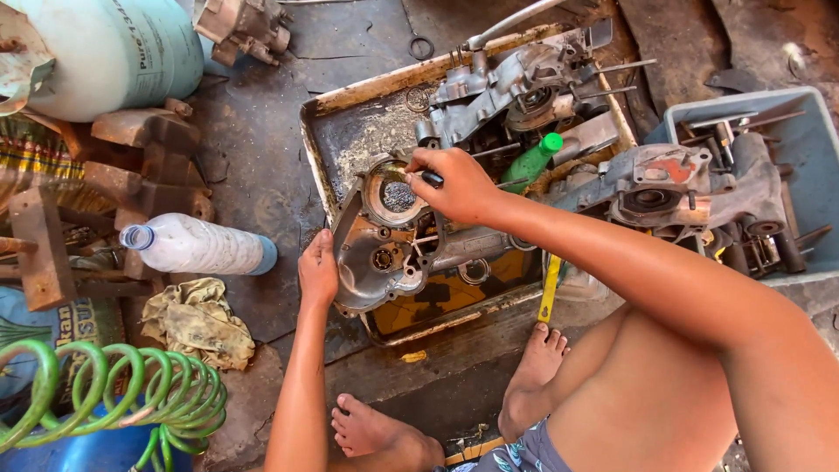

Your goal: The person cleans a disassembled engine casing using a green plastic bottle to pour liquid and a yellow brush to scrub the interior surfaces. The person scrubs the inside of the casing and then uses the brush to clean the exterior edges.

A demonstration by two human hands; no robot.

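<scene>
A grey engine cover (384, 249) lies tilted in the near left part of a dirty metal tray (325, 140) on the floor, its round opening facing up. The left hand (318, 271) grips the cover's left edge, fingers curled around it. The right hand (454, 185) is clenched around a dark-handled tool (432, 178) whose tip reaches into the round opening. Behind the cover in the same tray lie a larger engine casing (516, 87) and a green plastic bottle (531, 162). To the right, a grey plastic bin (808, 149) holds more engine parts. Left of the tray, a clear plastic bottle (194, 245) lies on its side, a dirty rag (199, 322) just in front of it, and a green coiled hose (114, 393) nearer still.
</scene>
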